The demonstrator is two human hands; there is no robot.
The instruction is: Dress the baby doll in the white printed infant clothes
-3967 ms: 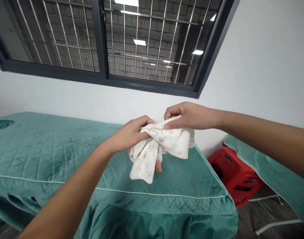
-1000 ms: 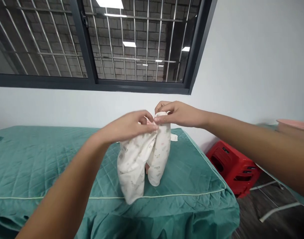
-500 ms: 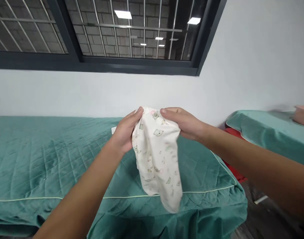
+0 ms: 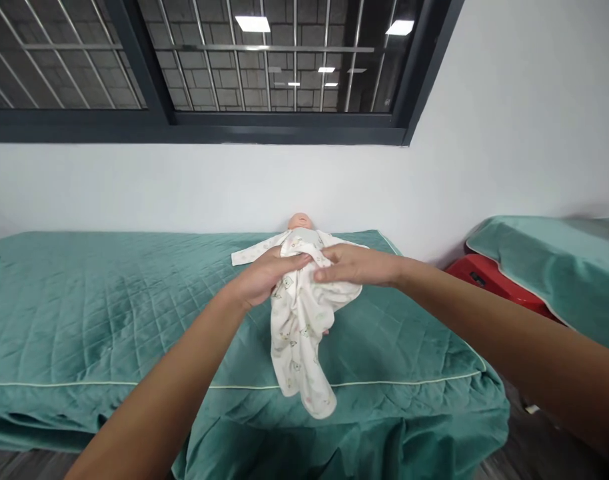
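White baby pants (image 4: 299,320) with small animal prints hang in front of me, legs down past the bed's front piping. My left hand (image 4: 264,275) is closed on the left side of the waistband, thumb on top. My right hand (image 4: 354,265) pinches the waistband's right side. Behind the pants a baby doll (image 4: 300,221) lies on its back, head towards the wall. It wears a white printed top (image 4: 257,250) with sleeves spread sideways. The pants hide most of its lower body; a small skin-coloured bit shows beside them.
The bed (image 4: 134,313) has a green quilted cover that drapes over its front edge. A white wall (image 4: 184,187) and a dark-framed barred window (image 4: 284,127) stand behind. At right are a red object (image 4: 499,283) and another green-covered surface (image 4: 544,253).
The pants have come lower and the waistband is bunched between my hands, which are closer together. The doll's head and sleeves, hidden before, now show behind them.
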